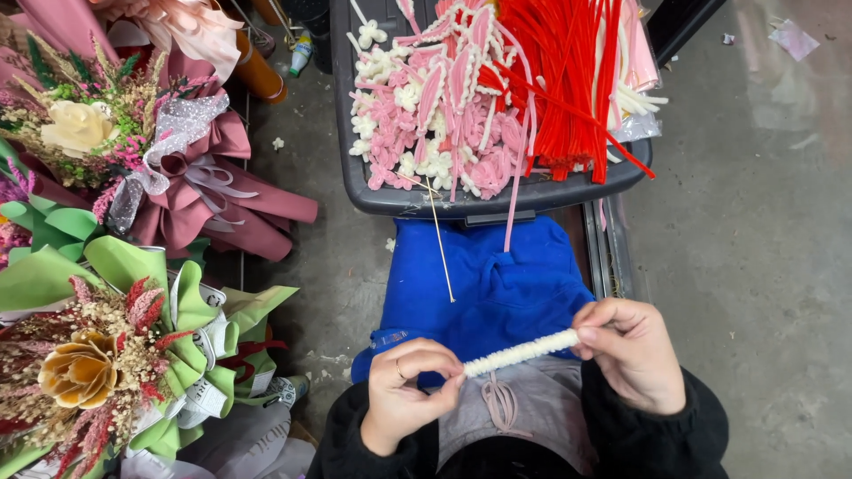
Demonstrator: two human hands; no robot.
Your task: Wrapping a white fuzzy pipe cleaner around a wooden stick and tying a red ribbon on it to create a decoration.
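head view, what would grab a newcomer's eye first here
Likely the dark bin at top centre, heaped with red pipe cleaners and pink and white fuzzy pieces. Next, the wrapped bouquets along the left: a dusty pink one above a green one. Low in the middle, the left hand and right hand each pinch an end of a white pipe cleaner over a blue cloth.
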